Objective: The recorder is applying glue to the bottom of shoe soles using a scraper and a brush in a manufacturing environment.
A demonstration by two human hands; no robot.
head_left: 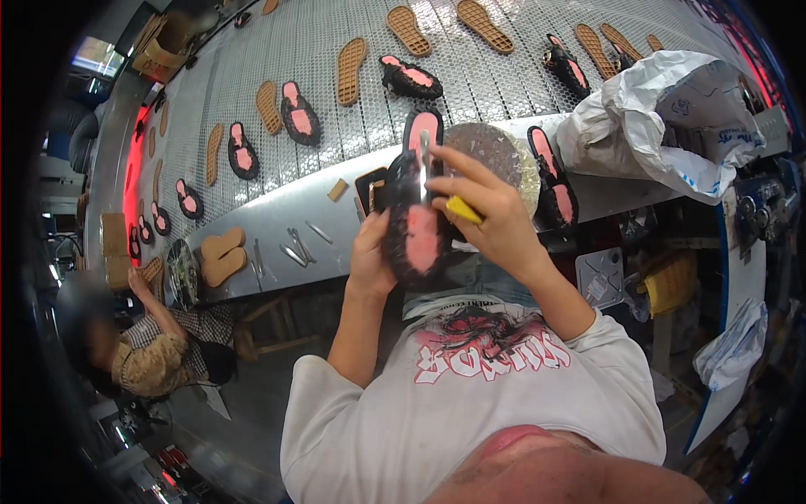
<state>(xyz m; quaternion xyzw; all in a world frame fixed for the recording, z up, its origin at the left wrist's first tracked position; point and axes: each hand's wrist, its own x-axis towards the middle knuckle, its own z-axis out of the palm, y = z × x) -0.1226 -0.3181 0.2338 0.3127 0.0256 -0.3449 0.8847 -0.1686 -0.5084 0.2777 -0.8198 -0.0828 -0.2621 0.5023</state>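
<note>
My left hand (371,254) grips a black shoe upper (406,225) from its left side, bottom facing up. Pink patches show at both ends of that bottom, and the end nearest me is blurred by motion. Along its middle lies a narrow shiny metal strip (423,168). The fingertips of my right hand (495,214) rest at the strip's right edge. A small yellow piece (464,209), its kind unclear, is tucked between my right thumb and fingers. Behind the hand is a round, stained grey disc (491,155), partly covered.
Black and pink shoe uppers (300,118) and brown soles (352,71) lie along the mesh conveyor (319,50). Loose metal strips (295,249) and tan insoles (224,256) sit on the metal ledge. A white sack (604,126) stands right. Another person (164,344) works at left.
</note>
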